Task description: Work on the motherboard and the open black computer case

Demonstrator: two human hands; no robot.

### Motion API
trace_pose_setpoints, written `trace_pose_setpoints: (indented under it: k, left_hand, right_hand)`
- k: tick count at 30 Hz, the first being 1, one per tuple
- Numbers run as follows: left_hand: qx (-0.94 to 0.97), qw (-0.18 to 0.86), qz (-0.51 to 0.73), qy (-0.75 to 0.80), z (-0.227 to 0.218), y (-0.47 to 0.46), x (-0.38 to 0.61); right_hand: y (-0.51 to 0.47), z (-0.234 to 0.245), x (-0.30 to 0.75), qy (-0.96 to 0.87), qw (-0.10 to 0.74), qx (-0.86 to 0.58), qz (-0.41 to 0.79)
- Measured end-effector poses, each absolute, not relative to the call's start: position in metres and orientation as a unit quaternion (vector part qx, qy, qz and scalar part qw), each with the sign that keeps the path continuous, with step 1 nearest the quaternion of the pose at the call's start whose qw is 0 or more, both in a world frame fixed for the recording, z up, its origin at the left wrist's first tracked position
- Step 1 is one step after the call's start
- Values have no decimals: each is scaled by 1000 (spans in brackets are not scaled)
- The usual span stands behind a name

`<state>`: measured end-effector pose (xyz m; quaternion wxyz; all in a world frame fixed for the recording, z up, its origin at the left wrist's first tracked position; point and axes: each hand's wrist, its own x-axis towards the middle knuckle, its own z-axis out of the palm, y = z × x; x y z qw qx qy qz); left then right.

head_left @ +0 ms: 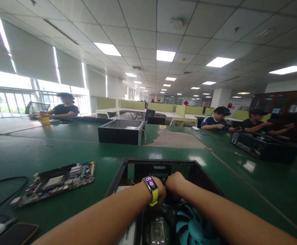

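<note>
Down inside the open computer case [161, 160], left hand [160, 196], with watch [151, 183], and right hand [176, 183] side by side, both curled. Fingertips hidden; cannot tell what either grips, if anything. Case sits on green table [51, 146]. Blue fan [196, 230] in its near part. Loose circuit board [69, 178] left of case.

We get light from two sources: white ceiling panels [165, 55] overhead and daylight at the left, where the windows [7, 79] burn out to near white below the grey blinds [33, 52]. Glare patches the green tabletop [69, 149] (two bright spots lie just beyond the open computer case [148, 168]), while that case's interior sinks into shadow. We find the far background soft, and the wide lens stretches the forearms [107, 207] toward the bottom edge.
</note>
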<state>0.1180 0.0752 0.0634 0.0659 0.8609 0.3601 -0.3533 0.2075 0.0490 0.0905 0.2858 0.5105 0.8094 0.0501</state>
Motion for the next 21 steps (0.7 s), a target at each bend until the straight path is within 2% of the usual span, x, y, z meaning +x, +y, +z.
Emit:
trace_pose_setpoints:
  k: [14, 18, 21]
  left_hand:
    - [877, 64, -332, 341, 78, 62, 119]
    - [891, 67, -309, 327, 120, 52, 110]
    - [935, 144, -178, 270, 172, 42, 80]
  right_hand:
    - [50, 90, 207, 794, 289, 533, 50]
    - [53, 93, 209, 789, 295, 537, 50]
    - [52, 98, 210, 790, 295, 535, 50]
